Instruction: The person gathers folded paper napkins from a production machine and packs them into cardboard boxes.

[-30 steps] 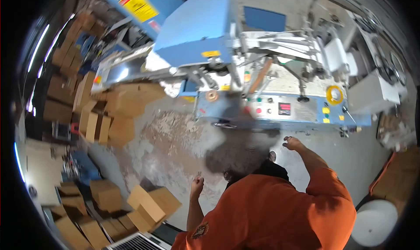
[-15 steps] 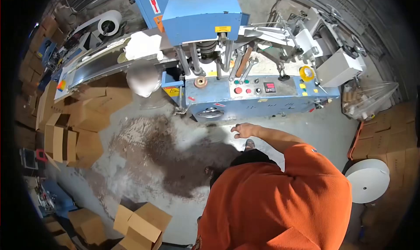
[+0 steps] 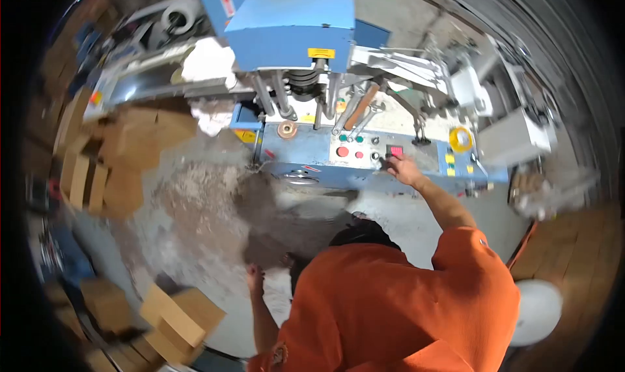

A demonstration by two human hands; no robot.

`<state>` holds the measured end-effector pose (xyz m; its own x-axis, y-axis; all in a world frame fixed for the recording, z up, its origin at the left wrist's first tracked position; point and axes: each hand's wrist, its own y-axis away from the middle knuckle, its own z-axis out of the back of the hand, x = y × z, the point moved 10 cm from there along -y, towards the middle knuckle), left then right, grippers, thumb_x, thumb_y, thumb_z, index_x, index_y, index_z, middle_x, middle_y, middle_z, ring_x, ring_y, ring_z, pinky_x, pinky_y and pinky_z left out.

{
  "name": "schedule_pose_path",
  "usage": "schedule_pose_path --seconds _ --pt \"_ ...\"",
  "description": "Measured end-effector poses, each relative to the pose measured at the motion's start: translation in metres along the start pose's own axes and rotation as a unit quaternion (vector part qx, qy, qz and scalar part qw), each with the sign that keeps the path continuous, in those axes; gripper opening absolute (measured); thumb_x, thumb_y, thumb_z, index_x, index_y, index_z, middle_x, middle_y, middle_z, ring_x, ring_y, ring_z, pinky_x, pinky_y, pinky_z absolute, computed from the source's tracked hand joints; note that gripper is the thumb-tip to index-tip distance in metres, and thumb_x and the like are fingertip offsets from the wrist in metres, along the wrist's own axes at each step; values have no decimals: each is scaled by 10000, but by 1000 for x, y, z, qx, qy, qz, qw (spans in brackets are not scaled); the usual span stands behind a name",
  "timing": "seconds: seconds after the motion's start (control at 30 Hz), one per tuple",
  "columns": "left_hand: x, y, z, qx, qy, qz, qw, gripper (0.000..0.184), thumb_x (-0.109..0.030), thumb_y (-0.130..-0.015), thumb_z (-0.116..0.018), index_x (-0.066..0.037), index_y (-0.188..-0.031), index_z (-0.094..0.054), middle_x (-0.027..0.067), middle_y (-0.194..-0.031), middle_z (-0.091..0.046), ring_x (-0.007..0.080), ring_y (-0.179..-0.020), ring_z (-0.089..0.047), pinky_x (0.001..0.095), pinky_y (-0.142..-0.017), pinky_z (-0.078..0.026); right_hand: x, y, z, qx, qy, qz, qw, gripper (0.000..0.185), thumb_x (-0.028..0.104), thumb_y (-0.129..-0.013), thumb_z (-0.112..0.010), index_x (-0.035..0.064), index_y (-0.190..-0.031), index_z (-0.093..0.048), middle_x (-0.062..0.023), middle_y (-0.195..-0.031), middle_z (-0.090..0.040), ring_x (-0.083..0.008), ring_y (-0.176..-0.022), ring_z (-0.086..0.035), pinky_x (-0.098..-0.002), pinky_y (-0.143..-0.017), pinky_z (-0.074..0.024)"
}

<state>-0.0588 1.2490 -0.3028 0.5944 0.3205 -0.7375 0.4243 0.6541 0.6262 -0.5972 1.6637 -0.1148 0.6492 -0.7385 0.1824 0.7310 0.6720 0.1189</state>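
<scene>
My right hand (image 3: 405,170) is at the front edge of the blue machine's control panel (image 3: 351,148), its fingertips by a black knob (image 3: 375,156) and just below the red digital display (image 3: 395,151). Its fingers are bent, and what they touch is too small to tell. My left hand (image 3: 255,278) hangs low over the floor at my left side, away from the machine, its fingers blurred. On the machine top lie a wooden-handled hammer (image 3: 362,106) and metal wrenches (image 3: 349,114). A red button (image 3: 342,152) sits left on the panel.
Open cardboard boxes (image 3: 176,320) stand at the lower left, with more cardboard (image 3: 133,157) beside the conveyor (image 3: 140,88). A yellow tape roll (image 3: 460,139) lies at the panel's right. A white roll (image 3: 537,312) is at the lower right. Powdery residue (image 3: 195,202) covers part of the floor.
My right hand has moved from over the floor up to the control panel. My left hand, hidden half a second ago, shows again at my left side. The view has shifted.
</scene>
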Motion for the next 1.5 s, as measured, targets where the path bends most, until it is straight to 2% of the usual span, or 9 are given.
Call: schedule_pose_path --seconds 0.1,0.2,0.23,0.47,0.77,0.9,1.03,1.33,1.5 --pt "8 34 -57 -46 35 25 998 227 -336 -921 -525 -152 -798 -477 -28 -621 -445 87 -509 -410 251 -459 -352 -47 -27 35 -51 30 54 997 353 256 -818 -626 105 -1135 -588 -118 -1050 -565 -308 -1046 -504 -440 -895 -405" --pt "48 92 -120 -97 26 95 990 265 -279 -883 -544 -58 -1022 -585 17 -651 -522 118 -505 -492 272 -441 -394 -92 -38 30 31 62 118 991 357 284 -827 -597 135 -1152 -597 -97 -1052 -579 -279 -1051 -524 -431 -887 -400" --pt "61 110 -147 -63 -15 114 991 389 -269 -866 -550 -30 -1172 -565 60 -660 -564 140 -509 -530 295 -436 -415 -106 -41 20 85 73 136 984 354 290 -830 -586 145 -1154 -599 -90 -1045 -583 -272 -1048 -531 -430 -887 -399" --pt "123 231 -263 -1 -95 177 980 462 -326 -846 -596 -25 -1196 -567 103 -628 -600 177 -511 -571 310 -423 -424 -128 -43 14 90 80 308 944 187 269 -837 -564 138 -946 -639 -84 -887 -623 -251 -917 -598 -398 -864 -400" --pt "66 281 -289 -133 -88 197 967 445 -322 -862 -593 -56 -1217 -559 155 -800 -674 224 -632 -622 357 -612 -493 -126 -58 1 161 78 302 937 203 257 -797 -541 96 -744 -653 -160 -725 -663 -349 -725 -654 -473 -737 -490" --pt "56 270 -301 -56 -170 166 970 484 -339 -873 -558 -42 -1254 -526 259 -1091 -629 361 -1054 -603 399 -880 -473 -132 -63 -22 209 116 317 918 225 247 -764 -529 83 -732 -680 -174 -738 -663 -360 -721 -657 -476 -681 -515" --pt "85 248 -280 -67 -126 191 971 487 -328 -867 -558 -22 -1245 -532 267 -1117 -615 368 -1078 -588 394 -896 -469 -135 -67 -50 282 200 348 871 257 275 -744 -552 57 -690 -679 -159 -739 -670 -349 -709 -659 -457 -599 -523" --pt "25 212 -235 -94 -158 114 976 472 -311 -883 -558 -33 -1261 -514 247 -1121 -619 355 -1081 -587 388 -914 -458 -120 -68 -41 296 232 362 853 202 217 -705 -610 52 -784 -693 -190 -823 -675 -353 -802 -663 -464 -709 -534" --pt "42 199 -189 -142 -109 120 976 468 -339 -842 -584 -43 -1204 -563 243 -1070 -637 370 -1038 -598 409 -895 -462 -158 -78 -75 338 290 285 849 321 391 -767 -611 103 -859 -717 -129 -868 -694 -305 -843 -674 -432 -735 -536"
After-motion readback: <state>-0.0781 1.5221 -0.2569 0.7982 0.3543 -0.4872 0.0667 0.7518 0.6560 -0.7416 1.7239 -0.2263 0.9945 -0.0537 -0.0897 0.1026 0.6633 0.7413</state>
